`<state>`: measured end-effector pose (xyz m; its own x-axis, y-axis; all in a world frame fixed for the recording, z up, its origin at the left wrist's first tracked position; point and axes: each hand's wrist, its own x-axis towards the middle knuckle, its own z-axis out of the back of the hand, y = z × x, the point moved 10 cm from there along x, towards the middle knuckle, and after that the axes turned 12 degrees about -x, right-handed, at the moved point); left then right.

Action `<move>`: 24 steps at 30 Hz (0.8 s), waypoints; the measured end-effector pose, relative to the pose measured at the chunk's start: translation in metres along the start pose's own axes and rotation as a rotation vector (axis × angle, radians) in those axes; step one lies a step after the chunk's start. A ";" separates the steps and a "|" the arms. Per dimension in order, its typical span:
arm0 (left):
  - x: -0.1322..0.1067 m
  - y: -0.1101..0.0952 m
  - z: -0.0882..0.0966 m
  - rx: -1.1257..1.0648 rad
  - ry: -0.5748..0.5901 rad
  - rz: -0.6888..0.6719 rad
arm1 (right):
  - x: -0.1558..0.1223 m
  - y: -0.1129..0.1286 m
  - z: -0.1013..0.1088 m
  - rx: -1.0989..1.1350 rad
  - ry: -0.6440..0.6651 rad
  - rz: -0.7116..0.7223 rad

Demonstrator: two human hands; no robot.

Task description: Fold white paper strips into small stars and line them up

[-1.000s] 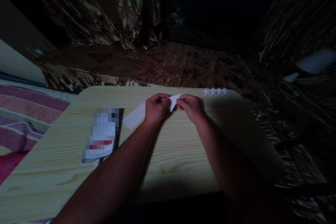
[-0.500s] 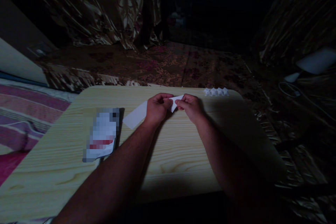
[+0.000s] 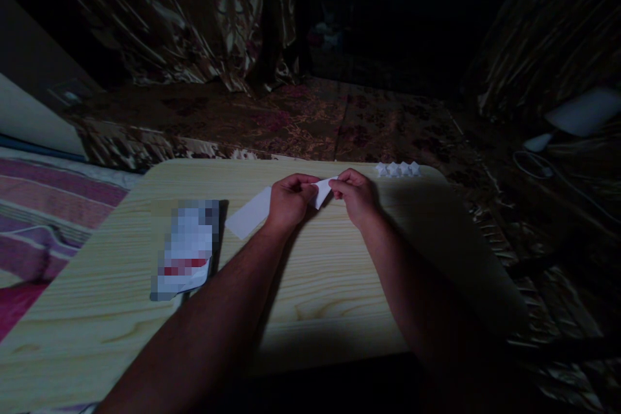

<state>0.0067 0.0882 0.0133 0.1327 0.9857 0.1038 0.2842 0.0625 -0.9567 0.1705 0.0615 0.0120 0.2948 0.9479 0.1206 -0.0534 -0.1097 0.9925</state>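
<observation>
Between my two hands is a small folded piece of white paper (image 3: 321,195), held just above the far half of the wooden table. My left hand (image 3: 290,200) pinches its left side between thumb and fingers. At the upper right corner, the thumb and fingertips of my right hand (image 3: 356,194) are closed on the paper. A flat sheet of white paper (image 3: 248,213) lies on the table beside my left hand, partly covered by it. Several small white folded paper stars (image 3: 398,169) stand in a row near the far right edge.
On the left of the table (image 3: 330,310) lies a blurred-out flat object (image 3: 189,249), perhaps a phone. A white lamp (image 3: 585,113) with a cord stands in the dark at right. Patterned cloth and curtains (image 3: 233,19) are beyond the table, striped bedding (image 3: 43,207) at left.
My right hand has shifted slightly right toward the paper's corner, showing more of the folded paper. My left hand stays nearly where it was.
</observation>
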 end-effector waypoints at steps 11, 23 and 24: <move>-0.001 -0.001 0.001 0.002 -0.012 0.000 | 0.005 -0.006 0.013 0.165 -0.102 -0.011; -0.001 -0.005 0.003 -0.077 -0.063 -0.014 | -0.005 -0.001 -0.009 -0.048 0.090 -0.054; -0.001 -0.005 0.004 -0.075 -0.063 -0.019 | -0.005 -0.001 -0.011 -0.075 0.103 -0.052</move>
<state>0.0018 0.0878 0.0172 0.0673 0.9925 0.1017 0.3570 0.0712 -0.9314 0.1585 0.0600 0.0103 0.1996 0.9779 0.0626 -0.1126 -0.0406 0.9928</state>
